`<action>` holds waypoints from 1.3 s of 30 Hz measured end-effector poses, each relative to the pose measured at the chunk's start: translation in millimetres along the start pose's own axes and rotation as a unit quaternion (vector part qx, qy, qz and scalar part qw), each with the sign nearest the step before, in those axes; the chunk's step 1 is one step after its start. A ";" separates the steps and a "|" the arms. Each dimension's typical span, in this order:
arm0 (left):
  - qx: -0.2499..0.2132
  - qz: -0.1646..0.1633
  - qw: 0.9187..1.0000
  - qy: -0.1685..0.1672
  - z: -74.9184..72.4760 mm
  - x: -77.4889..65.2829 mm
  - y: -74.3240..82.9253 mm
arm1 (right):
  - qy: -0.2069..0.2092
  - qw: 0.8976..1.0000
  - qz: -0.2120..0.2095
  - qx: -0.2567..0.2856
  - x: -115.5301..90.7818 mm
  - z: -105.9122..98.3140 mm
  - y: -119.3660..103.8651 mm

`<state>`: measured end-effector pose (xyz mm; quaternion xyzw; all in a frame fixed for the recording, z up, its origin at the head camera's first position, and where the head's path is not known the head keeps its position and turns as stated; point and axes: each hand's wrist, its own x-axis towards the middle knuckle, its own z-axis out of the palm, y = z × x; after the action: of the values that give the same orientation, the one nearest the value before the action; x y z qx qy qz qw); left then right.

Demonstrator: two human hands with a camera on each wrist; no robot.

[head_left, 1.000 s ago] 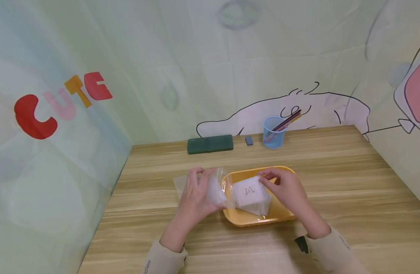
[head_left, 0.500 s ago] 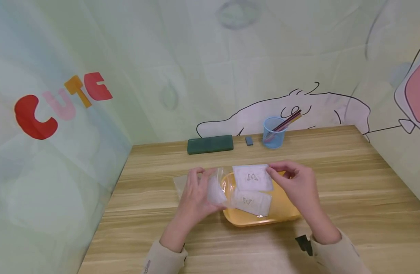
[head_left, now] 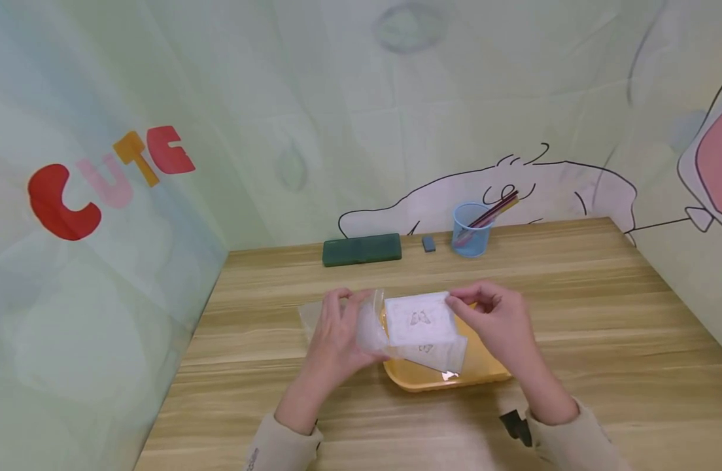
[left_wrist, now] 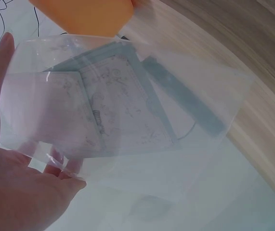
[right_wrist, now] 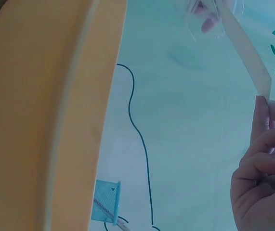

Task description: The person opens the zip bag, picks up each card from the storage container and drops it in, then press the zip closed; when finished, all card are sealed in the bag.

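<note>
My left hand [head_left: 337,337] grips a clear plastic bag [head_left: 373,327] at its mouth. Inside the bag, the left wrist view shows flat packets [left_wrist: 127,106] with faint print. My right hand [head_left: 502,320] pinches the upper right corner of a white, butterfly-printed packet [head_left: 405,330] between thumb and fingertips. That packet is held beside the bag's mouth, over the orange tray [head_left: 416,383]. Edge-on, the same packet [right_wrist: 248,53] appears thin in the right wrist view. Partly hidden below it is a second butterfly-printed packet [head_left: 437,358], overlapping the tray.
Along the back of the wooden table [head_left: 267,275] lie a dark green flat case [head_left: 361,250] and a small blue eraser [head_left: 428,244]. Beside them stands a blue mesh cup [head_left: 470,235] with several pencils leaning in it. A printed curtain [head_left: 267,144] hangs behind and at the left.
My right hand first raised the packet up and to the right, then brought it back left and lower, closer to the bag's mouth. The left hand and bag stay in place.
</note>
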<state>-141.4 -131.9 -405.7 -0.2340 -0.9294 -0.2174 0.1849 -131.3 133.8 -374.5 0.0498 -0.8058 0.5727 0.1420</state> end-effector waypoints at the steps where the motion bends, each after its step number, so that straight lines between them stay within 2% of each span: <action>1: 0.000 0.002 1.000 0.002 0.3 0.0 -0.1 | -0.002 1.000 0.004 0.000 -0.2 0.8 0.4; 6: 0.002 0.004 1.000 0.008 0.8 0.2 0.4 | -0.007 1.000 0.013 0.002 -1.8 5.4 -0.6; 12: 0.003 0.002 1.000 0.001 0.4 0.4 1.7 | -0.005 1.000 0.008 0.024 -4.8 14.2 -4.0; 16: 0.007 0.003 1.000 -0.005 0.5 0.5 2.2 | 0.002 1.000 0.004 0.017 -6.8 21.4 -4.1; 23: 0.009 0.002 1.000 -0.010 0.6 1.0 3.0 | 0.008 0.998 -0.043 -0.033 -11.9 33.9 -1.7; 32: 0.006 0.000 1.000 -0.012 0.5 0.8 5.0 | 0.010 0.997 -0.069 -0.036 -14.0 45.5 2.9; 39: -0.006 0.018 1.000 -0.004 3.1 0.5 7.2 | 0.008 0.994 -0.102 -0.047 -13.9 55.2 6.0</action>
<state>-138.8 -124.4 -405.8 -0.2521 -0.9245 -0.2187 0.1840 -129.0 83.0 -400.8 0.1203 -0.8215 0.5168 0.2086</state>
